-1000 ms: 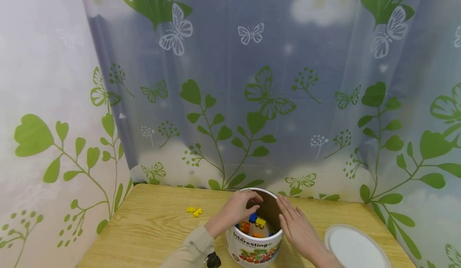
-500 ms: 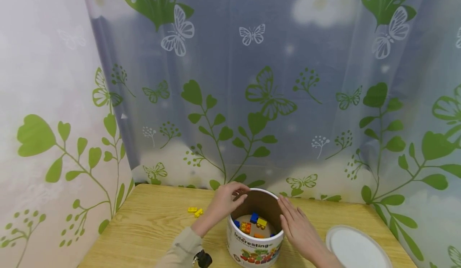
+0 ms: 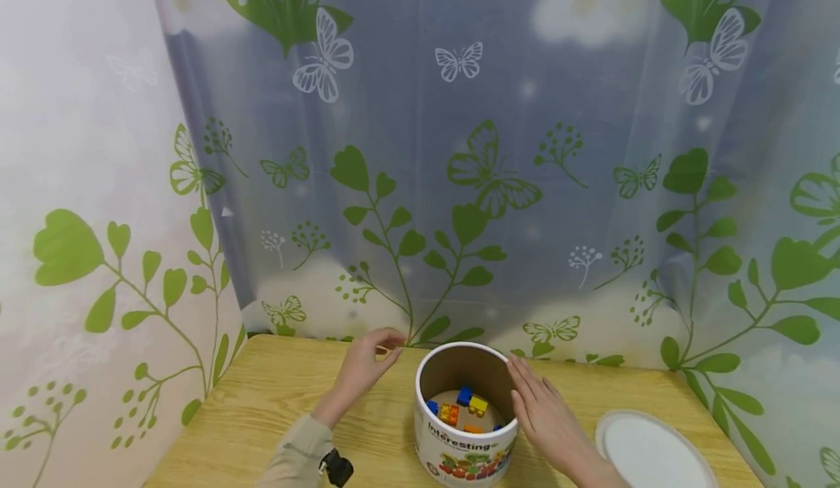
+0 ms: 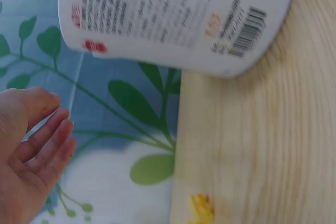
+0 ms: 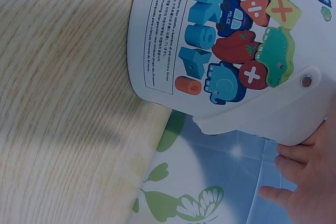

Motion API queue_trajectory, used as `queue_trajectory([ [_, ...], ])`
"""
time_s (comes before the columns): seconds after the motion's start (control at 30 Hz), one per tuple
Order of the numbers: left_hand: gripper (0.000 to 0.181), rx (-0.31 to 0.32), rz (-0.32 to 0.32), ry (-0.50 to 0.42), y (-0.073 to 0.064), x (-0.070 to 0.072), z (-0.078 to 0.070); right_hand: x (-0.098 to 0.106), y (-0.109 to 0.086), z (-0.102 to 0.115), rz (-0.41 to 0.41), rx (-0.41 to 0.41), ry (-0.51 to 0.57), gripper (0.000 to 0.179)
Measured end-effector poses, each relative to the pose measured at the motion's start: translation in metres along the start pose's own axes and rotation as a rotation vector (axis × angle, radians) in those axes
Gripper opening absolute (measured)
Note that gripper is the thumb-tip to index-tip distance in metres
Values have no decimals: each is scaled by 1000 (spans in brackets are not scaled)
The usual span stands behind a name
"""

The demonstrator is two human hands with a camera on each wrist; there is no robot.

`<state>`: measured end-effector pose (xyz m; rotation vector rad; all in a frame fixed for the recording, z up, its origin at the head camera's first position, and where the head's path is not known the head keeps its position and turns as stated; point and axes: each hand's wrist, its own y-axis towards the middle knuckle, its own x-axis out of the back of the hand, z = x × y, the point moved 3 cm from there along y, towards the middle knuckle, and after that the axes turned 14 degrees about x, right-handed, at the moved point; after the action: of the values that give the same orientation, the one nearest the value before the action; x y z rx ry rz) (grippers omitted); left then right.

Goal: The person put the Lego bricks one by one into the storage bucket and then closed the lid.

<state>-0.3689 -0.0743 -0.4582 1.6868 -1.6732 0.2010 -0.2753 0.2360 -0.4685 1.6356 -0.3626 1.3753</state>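
A white round bucket (image 3: 467,466) with printed pictures stands on the wooden table. Inside it lie several toy bricks: a yellow brick (image 3: 477,405), a blue brick (image 3: 464,394) and an orange brick (image 3: 449,413) among them. My right hand (image 3: 547,419) rests with straight fingers against the bucket's right rim. Left of the bucket, my left hand (image 3: 364,364) is in the air, fingers loosely bent and holding nothing. A small yellow brick (image 4: 200,209) on the table shows in the left wrist view; in the head view the left hand covers that spot.
A white round lid (image 3: 656,451) lies on the table (image 3: 262,393) right of the bucket. The bucket's white handle (image 5: 257,103) hangs down its side. A leaf-and-butterfly printed curtain (image 3: 492,254) rises behind the table's back edge.
My left hand has come out from over the bucket's opening and moved left, over the yellow bricks on the table. The right hand stays at the rim.
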Motion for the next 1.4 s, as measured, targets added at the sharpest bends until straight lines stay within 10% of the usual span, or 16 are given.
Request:
queue_trajectory([
  [0.67,15,171,54,195,-15,11,86,0,-1,0,12,-5,2,48],
  [1.4,24,222,199,249,-20,4,115,3,0,2,23,-17,12,49],
])
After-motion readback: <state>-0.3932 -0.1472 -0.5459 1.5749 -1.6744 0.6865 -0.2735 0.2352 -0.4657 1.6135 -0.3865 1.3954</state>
